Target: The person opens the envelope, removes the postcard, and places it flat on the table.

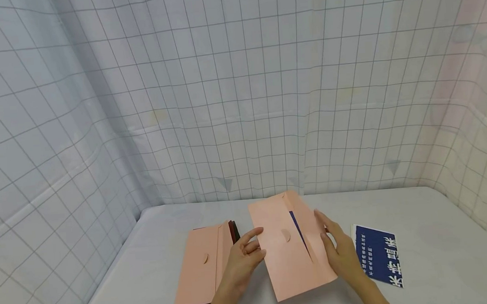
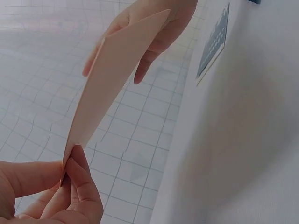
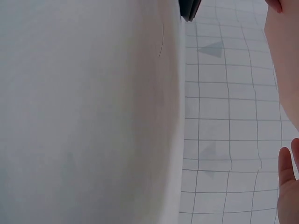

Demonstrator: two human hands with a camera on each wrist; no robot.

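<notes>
A pink paper envelope is held up, tilted, above the white table. It has a half-moon cut in its front, and a dark blue sliver shows in the gap beside its flap. My left hand pinches the left edge between thumb and fingers; the left wrist view shows this left hand close up. At the opposite edge is my right hand, its fingers straight and spread by the flap. The right wrist view catches only part of this right hand, below the envelope.
Another pink envelope lies on the table at left, with dark red and black edges beside it. At right lies a dark blue printed card with white characters. Behind the table hangs a white grid-patterned curtain.
</notes>
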